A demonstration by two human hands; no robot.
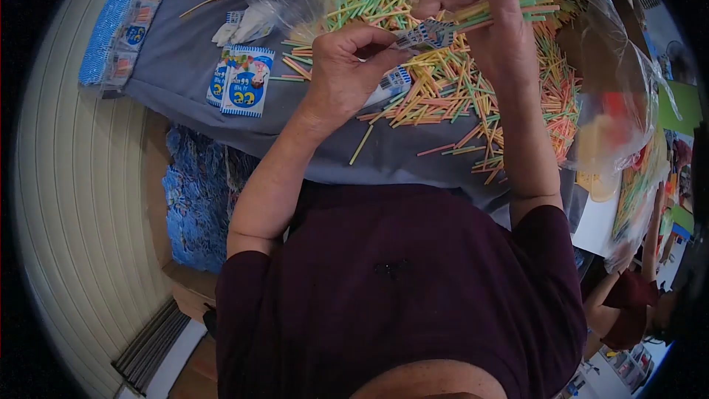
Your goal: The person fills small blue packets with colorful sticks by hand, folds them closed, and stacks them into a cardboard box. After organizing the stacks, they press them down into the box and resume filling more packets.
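My left hand (343, 74) pinches a small printed packet (428, 35) by its edge, above a heap of thin pastel sticks (473, 81) in green, yellow, orange and pink. To the right, my right hand (506, 29) is raised with a bundle of the same sticks (539, 9) between thumb and fingers. The lower ends of that bundle point at the packet's right end and overlap it in this view. Beneath my left hand, another packet (395, 81) lies against the heap. Flat blue-and-white packets (247, 81) rest on the cloth left of that hand.
Strips of blue packets (129, 26) lie along the grey-clothed table's (177, 52) left edge. Clear plastic sheeting (628, 66) surrounds the heap. Below the table, a box holds blue wrappers (196, 199). Another person (628, 303) is at the right, near a bag of sticks (639, 199).
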